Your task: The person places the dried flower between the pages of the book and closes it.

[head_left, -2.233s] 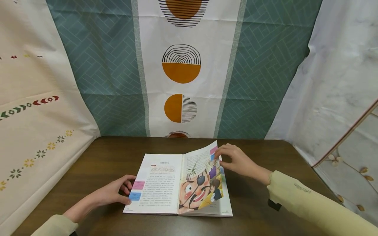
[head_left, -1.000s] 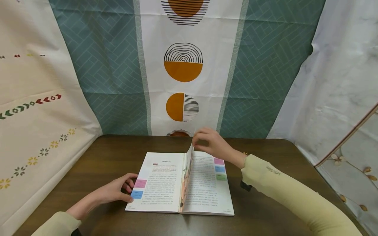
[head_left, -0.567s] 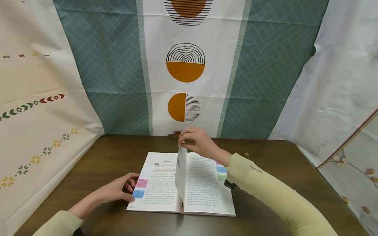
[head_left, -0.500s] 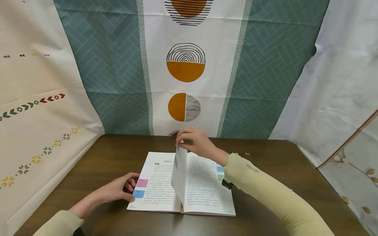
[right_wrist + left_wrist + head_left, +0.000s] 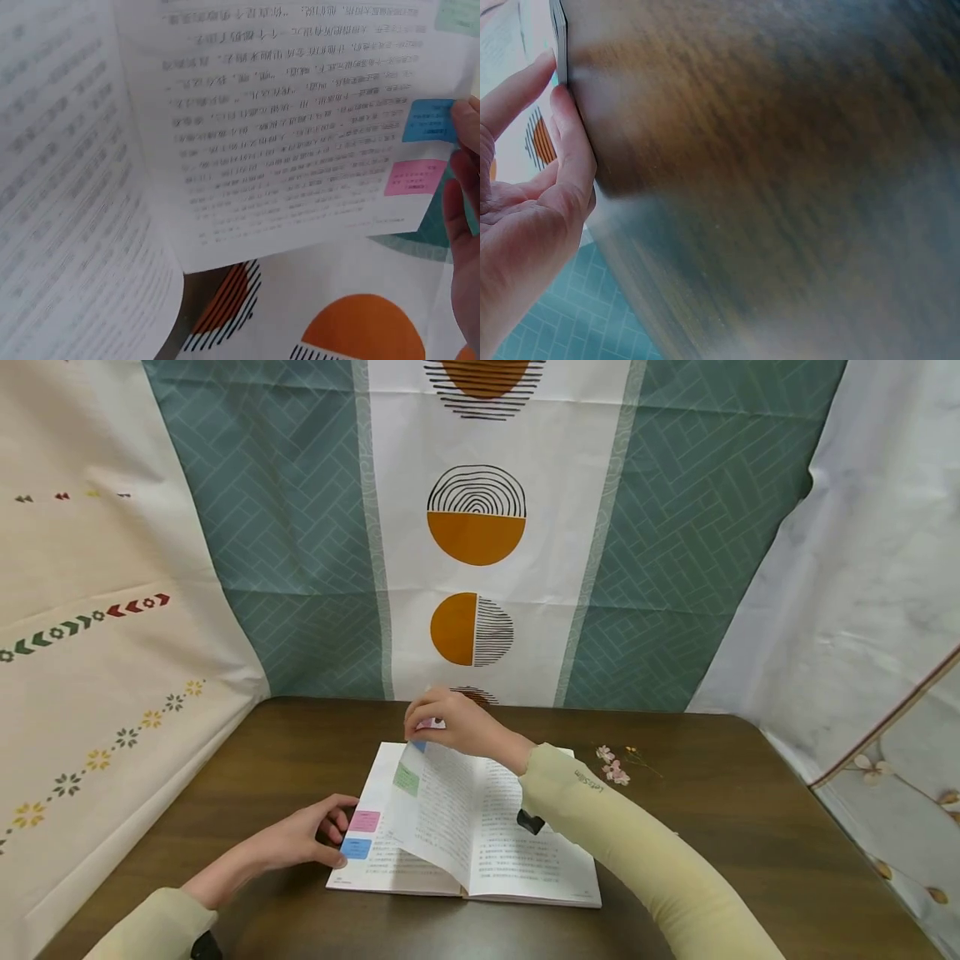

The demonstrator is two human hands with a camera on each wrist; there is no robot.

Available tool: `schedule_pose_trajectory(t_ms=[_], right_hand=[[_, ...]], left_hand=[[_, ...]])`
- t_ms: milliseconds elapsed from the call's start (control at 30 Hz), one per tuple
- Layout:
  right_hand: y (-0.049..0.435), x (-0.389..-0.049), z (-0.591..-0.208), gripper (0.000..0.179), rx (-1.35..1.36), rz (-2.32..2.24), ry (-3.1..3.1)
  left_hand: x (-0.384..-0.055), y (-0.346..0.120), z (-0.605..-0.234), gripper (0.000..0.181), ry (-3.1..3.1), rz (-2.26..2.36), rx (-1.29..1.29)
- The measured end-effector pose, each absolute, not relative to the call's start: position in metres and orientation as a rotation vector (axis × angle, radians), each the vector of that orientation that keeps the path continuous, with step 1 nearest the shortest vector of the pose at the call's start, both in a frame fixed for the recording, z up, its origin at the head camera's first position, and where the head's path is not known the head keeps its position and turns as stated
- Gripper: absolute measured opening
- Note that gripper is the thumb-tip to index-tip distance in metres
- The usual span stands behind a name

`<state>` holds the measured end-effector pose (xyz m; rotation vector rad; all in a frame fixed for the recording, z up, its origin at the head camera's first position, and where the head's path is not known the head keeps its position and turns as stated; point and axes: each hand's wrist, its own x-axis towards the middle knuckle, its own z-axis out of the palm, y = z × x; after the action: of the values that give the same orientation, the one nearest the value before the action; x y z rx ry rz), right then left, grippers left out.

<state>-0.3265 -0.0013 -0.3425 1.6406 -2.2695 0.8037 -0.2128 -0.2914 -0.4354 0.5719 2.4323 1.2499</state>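
An open book (image 5: 534, 872) lies on the table, printed text on both sides. My right hand (image 5: 461, 725) pinches the upper outer corner of one page (image 5: 442, 806), which stands lifted and leans over the left half. In the right wrist view my right fingers (image 5: 466, 124) grip that page (image 5: 277, 142) beside its blue and pink tabs. My left hand (image 5: 303, 837) holds the book's left edge, thumb on the margin near pink and blue printed boxes. In the left wrist view the left thumb and fingers (image 5: 574, 142) meet at the book's edge (image 5: 559, 37).
The dark wooden table (image 5: 712, 827) carries the book near its middle. Small pink flowers (image 5: 613, 767) show on the table beyond the right forearm. A patterned cloth (image 5: 480, 635) hangs behind the far edge, with pale cloths on both sides.
My right hand has carried the page from the right side leftward past the spine; it now slopes over the left half. The illustrated side no longer shows. My left hand stays at the left edge.
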Motion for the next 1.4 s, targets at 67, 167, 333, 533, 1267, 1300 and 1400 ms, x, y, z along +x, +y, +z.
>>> schedule_pose_trajectory(t_ms=[67, 167, 333, 533, 1267, 1300, 1400], right_hand=[[-0.009, -0.326, -0.342, 0.006, 1.666, 0.787, -2.336], [-0.021, -0.327, -0.345, 0.007, 1.69, 0.74, -2.428], [-0.041, -0.33, -0.354, 0.009, 1.737, 0.695, -2.498], [-0.057, -0.332, -0.365, 0.01, 1.774, 0.635, -2.539], [-0.09, -0.331, -0.397, 0.007, 1.664, 0.363, -2.788], [-0.091, -0.331, -0.398, 0.006, 1.657, 0.351, -2.8], [-0.093, -0.331, -0.402, 0.006, 1.64, 0.323, -2.844]], left_hand=[[-0.213, -0.291, -0.435, 0.083, 2.431, 1.252, 0.573], [-0.213, -0.291, -0.435, 0.083, 2.43, 1.249, 0.574], [-0.213, -0.292, -0.435, 0.083, 2.425, 1.249, 0.565], [-0.211, -0.293, -0.434, 0.083, 2.41, 1.263, 0.569], [-0.212, -0.294, -0.431, 0.084, 2.363, 1.273, 0.594], [-0.213, -0.294, -0.432, 0.085, 2.361, 1.275, 0.592], [-0.213, -0.294, -0.432, 0.085, 2.352, 1.277, 0.589]])
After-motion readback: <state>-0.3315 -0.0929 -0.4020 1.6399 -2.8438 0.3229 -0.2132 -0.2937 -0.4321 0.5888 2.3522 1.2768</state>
